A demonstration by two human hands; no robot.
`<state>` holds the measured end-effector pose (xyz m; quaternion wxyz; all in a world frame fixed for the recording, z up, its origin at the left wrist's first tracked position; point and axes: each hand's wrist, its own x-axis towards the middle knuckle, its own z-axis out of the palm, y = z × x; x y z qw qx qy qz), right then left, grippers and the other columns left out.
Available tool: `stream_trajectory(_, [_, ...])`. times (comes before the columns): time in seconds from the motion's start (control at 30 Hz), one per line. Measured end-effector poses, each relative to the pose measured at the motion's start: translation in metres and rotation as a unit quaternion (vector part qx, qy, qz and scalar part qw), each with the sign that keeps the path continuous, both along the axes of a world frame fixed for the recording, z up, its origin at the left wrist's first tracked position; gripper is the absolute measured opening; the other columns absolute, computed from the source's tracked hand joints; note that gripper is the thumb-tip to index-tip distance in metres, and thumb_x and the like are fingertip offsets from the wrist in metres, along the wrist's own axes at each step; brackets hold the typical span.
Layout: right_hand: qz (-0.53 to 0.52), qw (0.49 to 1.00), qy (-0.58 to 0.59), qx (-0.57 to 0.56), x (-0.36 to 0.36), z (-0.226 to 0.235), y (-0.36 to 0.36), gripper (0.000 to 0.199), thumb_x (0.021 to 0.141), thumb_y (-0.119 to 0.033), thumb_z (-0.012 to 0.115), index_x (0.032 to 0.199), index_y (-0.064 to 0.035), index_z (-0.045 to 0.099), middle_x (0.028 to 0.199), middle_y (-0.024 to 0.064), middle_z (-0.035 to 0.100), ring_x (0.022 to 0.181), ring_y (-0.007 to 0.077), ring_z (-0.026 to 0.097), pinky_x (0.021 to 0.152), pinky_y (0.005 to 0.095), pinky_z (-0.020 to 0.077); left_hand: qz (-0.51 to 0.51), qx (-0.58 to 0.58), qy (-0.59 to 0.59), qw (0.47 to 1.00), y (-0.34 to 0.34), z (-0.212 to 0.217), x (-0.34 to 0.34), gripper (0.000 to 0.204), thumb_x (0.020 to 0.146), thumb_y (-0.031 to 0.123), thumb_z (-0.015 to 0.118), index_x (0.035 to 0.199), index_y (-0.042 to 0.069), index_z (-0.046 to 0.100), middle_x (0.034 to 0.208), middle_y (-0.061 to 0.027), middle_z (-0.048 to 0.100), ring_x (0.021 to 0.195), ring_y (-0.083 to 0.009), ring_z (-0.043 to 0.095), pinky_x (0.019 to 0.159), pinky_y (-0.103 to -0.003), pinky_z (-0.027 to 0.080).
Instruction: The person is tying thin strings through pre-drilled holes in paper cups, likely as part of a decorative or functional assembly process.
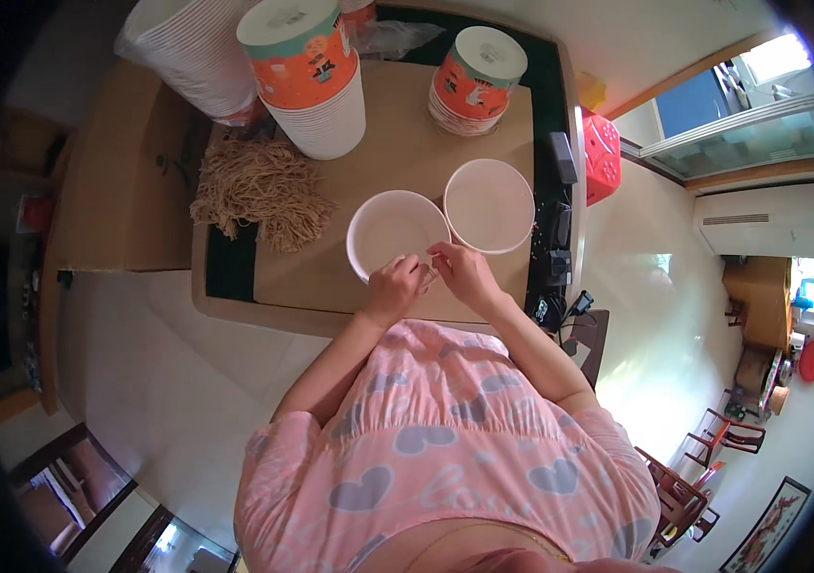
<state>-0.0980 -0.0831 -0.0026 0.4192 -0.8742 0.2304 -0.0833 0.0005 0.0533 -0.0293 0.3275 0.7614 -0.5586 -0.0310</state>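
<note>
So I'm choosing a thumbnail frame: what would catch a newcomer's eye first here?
Two white bowls: the left bowl and the right bowl sit side by side mid-table, with the left hand and right hand meeting at the left bowl's near rim. Behind stand orange-banded cup stacks, and a tan noodle heap lies to the left.

two open white paper bowls (397,234) (489,204) are counted on the desk (397,143), two orange-printed bowl stacks (310,76) (477,78), one bagged white stack (187,53), one noodle pile (259,191), one red basket (602,158).
</note>
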Motion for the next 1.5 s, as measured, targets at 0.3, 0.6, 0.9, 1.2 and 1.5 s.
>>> stream_trajectory(0.3, [0.029,0.976,0.203,0.072,0.016,0.006,-0.013,0.022,0.083,-0.024,0.064,0.085,-0.0025,0.068,0.076,0.0149,0.067,0.069,0.0289,0.065,0.064,0.0367,0.0502,-0.046,-0.047,-0.08,0.995,0.007,0.004,-0.006,0.015,0.078,0.012,0.062,0.093,0.013,0.064,0.072,-0.0036,0.049,0.069,-0.02,0.056,0.055,-0.033,0.049])
stream_trajectory(0.6, [0.001,0.988,0.066,0.137,0.008,-0.006,-0.009,0.015,0.077,-0.016,0.065,0.085,-0.0035,0.067,0.079,0.0131,0.068,0.074,0.0267,0.066,0.067,0.0362,0.0517,-0.03,-0.052,0.001,0.998,0.003,0.002,-0.008,0.01,0.081,0.016,0.063,0.088,0.009,0.063,0.08,-0.0058,0.055,0.071,-0.0234,0.059,0.058,-0.036,0.05])
stream_trajectory(0.9, [-0.039,0.998,-0.049,0.005,-0.014,0.002,0.01,0.009,0.08,-0.013,0.066,0.086,-0.0068,0.065,0.09,0.0097,0.058,0.073,0.0244,0.062,0.066,0.0365,0.0506,0.039,0.066,0.324,0.943,-0.006,0.004,-0.002,0.012,0.084,0.013,0.063,0.087,0.002,0.061,0.089,-0.009,0.055,0.07,-0.0203,0.06,0.062,-0.034,0.049])
stream_trajectory(1.2, [-0.101,0.992,-0.075,0.013,-0.02,0.0,0.019,0.007,0.081,-0.009,0.067,0.087,-0.0059,0.066,0.092,0.0081,0.059,0.068,0.0205,0.061,0.057,0.0292,0.0505,0.066,0.14,0.723,0.673,-0.013,-0.002,0.016,0.011,0.092,0.016,0.057,0.093,0.007,0.063,0.066,0.0044,0.053,0.054,-0.0024,0.047,0.044,-0.016,0.032])
stream_trajectory(1.5, [-0.081,0.988,-0.13,0.027,-0.023,-0.01,0.025,0.015,0.082,-0.004,0.066,0.096,-0.0066,0.069,0.098,0.0088,0.061,0.074,0.0198,0.063,0.06,0.0282,0.052,0.081,0.091,0.849,0.514,-0.013,-0.008,0.017,0.013,0.092,0.016,0.055,0.09,0.005,0.062,0.062,0.0031,0.05,0.048,-0.0046,0.044,0.039,-0.018,0.029])
